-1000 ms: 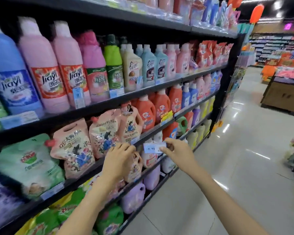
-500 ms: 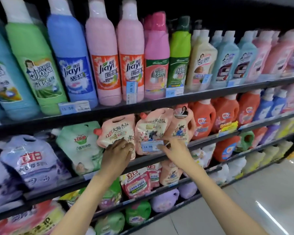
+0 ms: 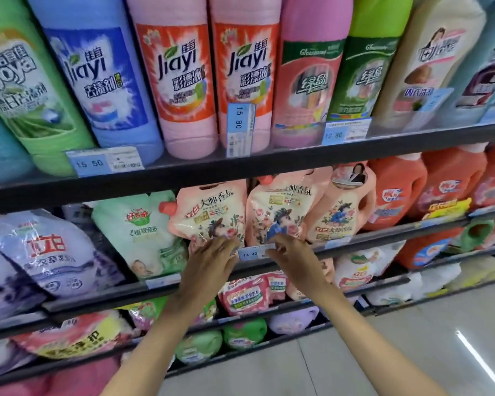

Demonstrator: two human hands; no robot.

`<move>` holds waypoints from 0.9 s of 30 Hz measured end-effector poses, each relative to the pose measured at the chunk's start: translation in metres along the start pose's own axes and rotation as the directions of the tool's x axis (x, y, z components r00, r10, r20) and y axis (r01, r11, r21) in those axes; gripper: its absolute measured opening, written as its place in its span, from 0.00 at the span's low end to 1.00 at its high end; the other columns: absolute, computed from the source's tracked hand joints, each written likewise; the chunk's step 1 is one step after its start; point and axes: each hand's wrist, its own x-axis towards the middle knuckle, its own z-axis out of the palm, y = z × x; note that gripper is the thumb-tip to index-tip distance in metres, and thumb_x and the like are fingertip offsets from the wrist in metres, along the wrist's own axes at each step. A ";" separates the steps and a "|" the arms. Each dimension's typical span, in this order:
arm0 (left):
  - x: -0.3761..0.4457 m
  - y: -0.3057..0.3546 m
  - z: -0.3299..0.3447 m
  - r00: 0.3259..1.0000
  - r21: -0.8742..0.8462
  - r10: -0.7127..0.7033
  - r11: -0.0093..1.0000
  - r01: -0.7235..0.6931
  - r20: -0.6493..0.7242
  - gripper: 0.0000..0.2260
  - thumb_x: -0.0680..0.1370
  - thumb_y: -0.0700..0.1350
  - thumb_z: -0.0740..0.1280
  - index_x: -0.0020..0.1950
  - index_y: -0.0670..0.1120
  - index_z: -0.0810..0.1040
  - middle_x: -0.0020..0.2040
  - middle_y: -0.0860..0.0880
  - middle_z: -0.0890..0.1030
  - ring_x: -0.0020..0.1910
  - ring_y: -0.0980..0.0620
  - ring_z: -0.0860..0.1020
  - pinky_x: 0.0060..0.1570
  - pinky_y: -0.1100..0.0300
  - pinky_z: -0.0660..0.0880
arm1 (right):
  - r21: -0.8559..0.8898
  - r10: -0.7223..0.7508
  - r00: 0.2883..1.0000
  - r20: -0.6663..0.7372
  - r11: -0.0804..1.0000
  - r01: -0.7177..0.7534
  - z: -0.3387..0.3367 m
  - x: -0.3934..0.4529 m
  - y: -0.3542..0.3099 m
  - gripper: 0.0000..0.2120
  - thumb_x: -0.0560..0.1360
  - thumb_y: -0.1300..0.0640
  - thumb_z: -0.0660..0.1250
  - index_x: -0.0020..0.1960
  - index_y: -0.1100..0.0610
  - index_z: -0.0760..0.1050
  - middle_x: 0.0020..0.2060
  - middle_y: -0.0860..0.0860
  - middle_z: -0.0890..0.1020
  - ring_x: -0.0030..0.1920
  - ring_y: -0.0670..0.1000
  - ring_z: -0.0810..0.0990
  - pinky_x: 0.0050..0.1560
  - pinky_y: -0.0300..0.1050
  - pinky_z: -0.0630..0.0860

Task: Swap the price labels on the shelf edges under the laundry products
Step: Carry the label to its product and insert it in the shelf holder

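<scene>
A small blue-and-white price label (image 3: 255,252) reading 14.90 sits against the black shelf edge (image 3: 363,247) below two pink floral detergent pouches (image 3: 212,212). My right hand (image 3: 295,260) pinches the label's right end. My left hand (image 3: 212,264) touches its left end, fingers spread over the shelf edge and the bottom of the left pouch. Other labels stand on the shelf above: 15.50 (image 3: 105,162), an upright 15.80 (image 3: 238,130) and 12.80 (image 3: 345,131).
Tall bottles (image 3: 180,81) fill the upper shelf. Purple and green refill bags (image 3: 137,232) lie left of my hands, orange jugs (image 3: 395,192) to the right. Lower shelves hold more pouches and bottles. Pale tiled floor (image 3: 412,352) lies at the lower right.
My view has swung left and moved closer to the shelf. Both hands carried the label left along the shelf edge, from beside the orange jugs to under the pink pouches.
</scene>
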 end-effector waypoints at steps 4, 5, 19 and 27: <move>0.005 0.006 0.016 0.999 -0.010 -0.022 1.000 0.022 -0.030 0.17 0.70 0.44 0.77 0.57 0.48 0.80 0.52 0.50 0.83 0.47 0.50 0.82 0.42 0.58 0.79 | 0.045 -0.030 1.000 0.001 0.999 0.030 0.012 0.011 0.018 0.06 0.77 0.54 0.67 0.53 0.54 0.77 0.39 0.45 0.81 0.36 0.44 0.81 0.37 0.45 0.82; 0.006 0.006 0.021 0.999 -0.021 -0.036 0.999 0.036 -0.027 0.16 0.70 0.44 0.77 0.57 0.47 0.80 0.52 0.50 0.83 0.48 0.49 0.82 0.43 0.58 0.79 | 0.059 -0.035 0.999 0.003 0.998 0.035 0.014 0.013 0.024 0.06 0.77 0.54 0.67 0.52 0.54 0.77 0.40 0.45 0.81 0.36 0.44 0.82 0.37 0.45 0.82; 0.002 0.004 0.081 0.967 -0.111 -0.240 0.967 0.230 -0.087 0.08 0.75 0.43 0.72 0.53 0.44 0.80 0.47 0.48 0.83 0.42 0.50 0.82 0.38 0.65 0.71 | 0.193 -0.191 0.979 -0.074 0.960 0.202 0.061 0.026 0.076 0.05 0.76 0.58 0.69 0.52 0.55 0.78 0.46 0.47 0.82 0.45 0.46 0.80 0.42 0.47 0.81; -0.002 0.003 0.105 0.949 -0.154 -0.264 0.959 0.239 -0.171 0.07 0.78 0.45 0.69 0.53 0.45 0.79 0.45 0.46 0.83 0.41 0.48 0.81 0.34 0.56 0.78 | 0.122 -0.236 0.964 -0.125 0.960 0.251 0.076 0.031 0.097 0.06 0.75 0.58 0.70 0.52 0.55 0.79 0.45 0.49 0.83 0.45 0.49 0.80 0.41 0.50 0.80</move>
